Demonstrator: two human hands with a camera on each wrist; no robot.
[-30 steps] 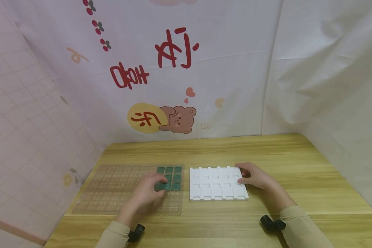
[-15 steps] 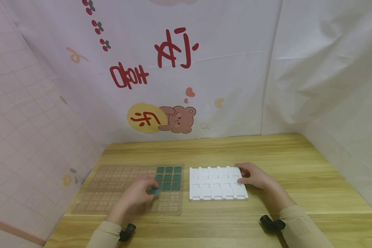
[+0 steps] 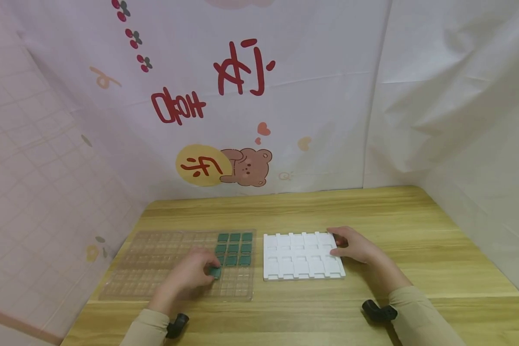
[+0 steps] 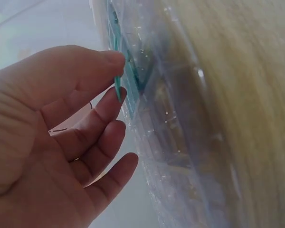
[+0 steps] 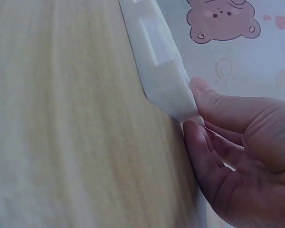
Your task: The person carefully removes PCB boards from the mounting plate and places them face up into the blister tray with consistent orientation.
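Between thumb and fingertip, my left hand [image 3: 189, 270] pinches a small square green circuit board [image 3: 215, 273]. In the left wrist view the board [image 4: 117, 88] appears edge-on, with the other fingers loosely bent. Just under this hand lies a clear plastic tray [image 3: 155, 276] of small pockets. Several more green boards [image 3: 233, 248] sit in rows at its far right part; one is partly covered by the hand. My right hand [image 3: 353, 246] holds the right edge of a white slotted tray [image 3: 300, 254]. Up close, its thumb and fingers grip the tray's corner [image 5: 173, 95].
Both trays lie side by side on a wooden table [image 3: 311, 310], with a narrow gap between them. A printed cloth [image 3: 320, 105] hangs behind and at both sides. Each wrist wears a black device, such as the right one [image 3: 379, 312].
My left hand has moved left and slightly toward me, carrying a green board away from the rows to the front pockets. The right hand keeps its hold on the white tray.
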